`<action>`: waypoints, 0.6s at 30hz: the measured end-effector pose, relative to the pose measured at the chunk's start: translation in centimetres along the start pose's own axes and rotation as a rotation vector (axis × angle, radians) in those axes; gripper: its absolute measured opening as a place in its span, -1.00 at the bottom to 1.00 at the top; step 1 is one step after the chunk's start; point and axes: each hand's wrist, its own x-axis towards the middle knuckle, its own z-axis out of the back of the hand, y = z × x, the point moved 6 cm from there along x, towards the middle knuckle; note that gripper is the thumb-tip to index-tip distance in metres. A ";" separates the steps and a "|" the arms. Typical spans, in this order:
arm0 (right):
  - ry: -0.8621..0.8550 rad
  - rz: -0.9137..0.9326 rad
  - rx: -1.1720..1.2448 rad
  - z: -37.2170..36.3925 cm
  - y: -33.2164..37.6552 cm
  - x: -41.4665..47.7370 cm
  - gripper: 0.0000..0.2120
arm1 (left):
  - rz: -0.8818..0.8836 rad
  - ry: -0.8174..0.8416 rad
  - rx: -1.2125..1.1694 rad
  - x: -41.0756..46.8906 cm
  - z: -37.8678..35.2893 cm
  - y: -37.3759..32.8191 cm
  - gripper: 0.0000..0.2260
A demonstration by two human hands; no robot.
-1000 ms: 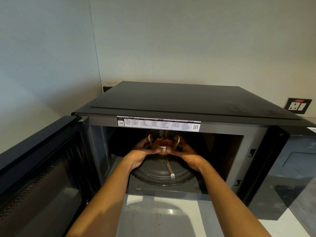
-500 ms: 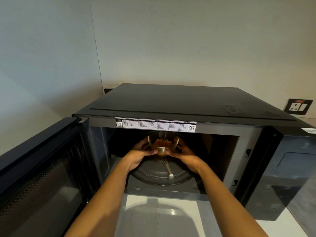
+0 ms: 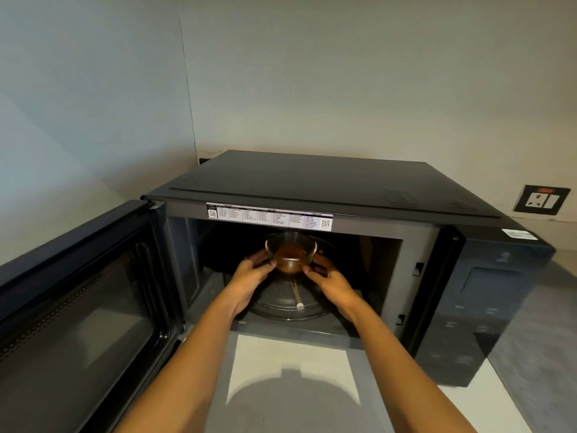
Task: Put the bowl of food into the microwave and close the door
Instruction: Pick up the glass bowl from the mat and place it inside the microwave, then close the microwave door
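A small clear glass bowl (image 3: 291, 252) of brown food is inside the black microwave (image 3: 327, 182), over the middle of the round glass turntable (image 3: 281, 303). My left hand (image 3: 249, 276) cups its left side and my right hand (image 3: 335, 284) its right side, both reaching into the cavity. Whether the bowl's base touches the turntable is not visible. The microwave door (image 3: 81, 295) stands swung wide open to the left.
The microwave's control panel (image 3: 487, 304) is on its right front. A wall socket (image 3: 541, 200) sits on the back wall at right. Walls close in on the left and behind. Light grey countertop (image 3: 290, 373) lies in front of the cavity.
Both hands have carried the bowl slightly deeper into the cavity. My head has shifted, so the microwave sits a little differently in view.
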 end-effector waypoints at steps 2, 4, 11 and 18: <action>-0.002 0.020 -0.016 -0.1 0.1 -1.0 -0.54 | -0.008 -0.026 0.009 -1.2 -0.3 -0.4 -0.57; -0.020 0.029 -0.027 0.0 0.3 -2.3 -0.56 | -0.010 -0.043 0.008 -2.5 -0.7 -1.0 -0.58; -0.130 0.172 -0.240 0.4 1.0 -8.3 -0.64 | -0.111 -0.128 0.125 -7.2 -0.5 -4.8 -0.65; -0.303 0.248 -0.475 1.6 0.3 -16.5 -0.70 | -0.464 -0.620 0.758 -17.3 3.0 -12.1 -0.73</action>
